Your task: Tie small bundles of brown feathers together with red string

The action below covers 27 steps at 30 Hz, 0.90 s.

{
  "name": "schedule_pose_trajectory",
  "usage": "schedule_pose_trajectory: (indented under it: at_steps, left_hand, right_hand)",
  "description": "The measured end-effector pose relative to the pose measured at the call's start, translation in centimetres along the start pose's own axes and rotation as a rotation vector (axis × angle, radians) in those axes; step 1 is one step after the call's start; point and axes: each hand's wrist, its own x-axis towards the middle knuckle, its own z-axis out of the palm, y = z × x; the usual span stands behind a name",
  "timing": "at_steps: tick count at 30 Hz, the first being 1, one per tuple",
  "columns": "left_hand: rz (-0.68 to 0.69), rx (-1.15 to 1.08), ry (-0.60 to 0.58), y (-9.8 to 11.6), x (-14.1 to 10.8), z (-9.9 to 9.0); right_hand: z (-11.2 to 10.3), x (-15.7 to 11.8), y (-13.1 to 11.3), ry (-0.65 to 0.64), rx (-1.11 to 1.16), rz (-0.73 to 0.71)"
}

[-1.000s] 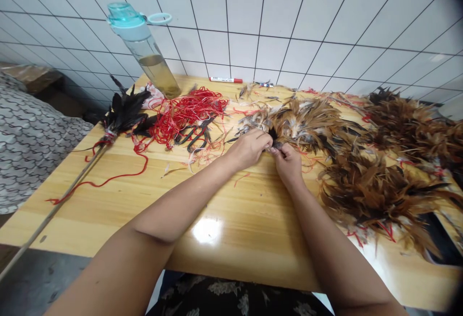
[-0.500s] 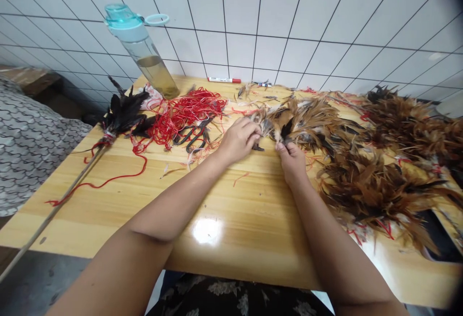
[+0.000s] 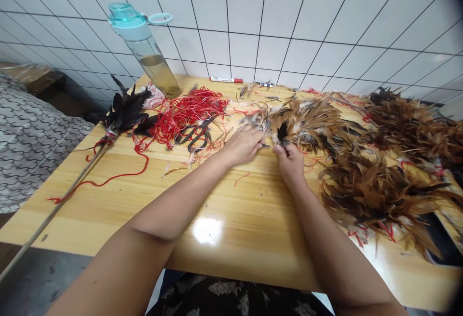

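Note:
My right hand (image 3: 291, 162) pinches a small bunch of feathers (image 3: 282, 131), black with some pale fluff, pointing up from the thumb and fingers. Close to its left, my left hand (image 3: 245, 145) is closed low over the table, and a dark feather (image 3: 265, 145) pokes out at its fingertips. Directly behind both hands spreads a loose pile of brown and grey feathers (image 3: 314, 118). Left of my left hand lie black-handled scissors (image 3: 191, 137), partly under a tangle of red string (image 3: 195, 108).
A bottle (image 3: 159, 70) of yellowish liquid stands at the back left. A stick (image 3: 68, 193) tied with black feathers (image 3: 125, 108) juts over the left edge. Tied brown feather bunches (image 3: 376, 185) partly cover a dark flat device (image 3: 443, 239) at right. A red marker (image 3: 226, 80) lies near the tiled wall.
My left hand has shifted slightly down, its fingers now lower at the dark feather. My right hand keeps hold of the feather bunch. The view has moved a little.

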Motion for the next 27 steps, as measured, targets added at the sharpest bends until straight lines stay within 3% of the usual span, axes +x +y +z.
schedule_pose_trajectory:
  at_steps: [9, 27]
  left_hand:
    - [0.112, 0.024, 0.036, 0.4, 0.0, -0.8]
    - [0.115, 0.140, 0.048, 0.9, 0.0, -0.3]
  right_hand:
    - [0.0, -0.2, -1.1, 0.029, -0.162, -0.068]
    - [0.2, -0.1, -0.7, -0.072, -0.197, -0.116]
